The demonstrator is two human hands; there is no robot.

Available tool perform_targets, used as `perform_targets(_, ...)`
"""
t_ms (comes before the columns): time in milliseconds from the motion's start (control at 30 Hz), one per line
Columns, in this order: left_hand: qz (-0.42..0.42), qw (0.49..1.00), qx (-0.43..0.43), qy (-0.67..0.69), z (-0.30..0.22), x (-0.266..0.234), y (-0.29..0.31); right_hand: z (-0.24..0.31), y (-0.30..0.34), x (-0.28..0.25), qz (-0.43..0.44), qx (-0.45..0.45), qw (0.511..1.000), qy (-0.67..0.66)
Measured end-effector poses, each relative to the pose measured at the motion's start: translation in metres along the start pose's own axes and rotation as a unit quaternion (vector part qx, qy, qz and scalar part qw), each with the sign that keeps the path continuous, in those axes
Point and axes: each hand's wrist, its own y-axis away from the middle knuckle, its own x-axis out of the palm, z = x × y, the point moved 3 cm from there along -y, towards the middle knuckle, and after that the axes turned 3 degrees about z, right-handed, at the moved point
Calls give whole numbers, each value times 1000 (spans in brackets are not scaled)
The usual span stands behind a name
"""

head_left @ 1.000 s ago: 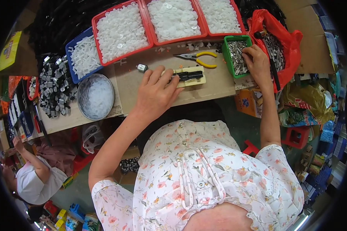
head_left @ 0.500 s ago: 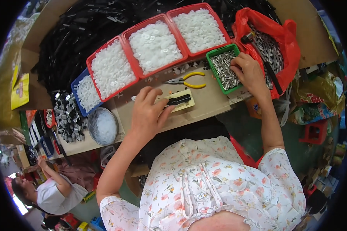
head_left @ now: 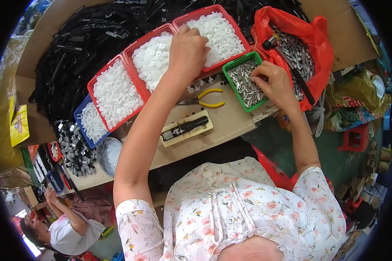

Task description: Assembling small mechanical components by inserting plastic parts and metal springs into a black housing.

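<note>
My left hand [head_left: 187, 51] reaches over the line between the middle red tray [head_left: 127, 53] and the right red tray [head_left: 244, 40], its fingers curled down at the small white plastic pieces [head_left: 218, 37]. Its fingertips are hidden. At the green tray [head_left: 259, 105] of slim metal pins [head_left: 244, 82], my right hand [head_left: 272, 83] has thumb and forefinger pinched together; anything between them is too small to make out. A cream holder block [head_left: 207, 128] lies on the table below my left forearm, with a long black part [head_left: 188, 126] set in it.
Yellow-handled pliers [head_left: 211, 103] lie behind the holder. A red bag [head_left: 324, 56] of metal pieces, with a black-handled hammer [head_left: 294, 69] across it, stands at right. Black parts [head_left: 87, 39] are heaped at the back. A metal bowl [head_left: 109, 152] sits left; a co-worker [head_left: 69, 230] sits beyond.
My left hand has gone from the holder up to the white pieces, uncovering the holder and black part. My right hand stays at the pins. The view has shifted slightly.
</note>
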Motion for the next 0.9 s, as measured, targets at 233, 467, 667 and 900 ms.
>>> perform_targets(233,89,990,30,-109,1,17,-13,4,-3,-5,2,32,999,-32)
perform_targets(467,65,995,29,-75,8,20,-15,4,-3,-6,-22,79,994,-74)
perform_targets(667,67,996,21,-53,10,23,-19,0,3,-4,-45,52,993,-93)
perform_targets(900,67,998,10,-9,8,11,-13,6,4,-4,-90,35,985,-144)
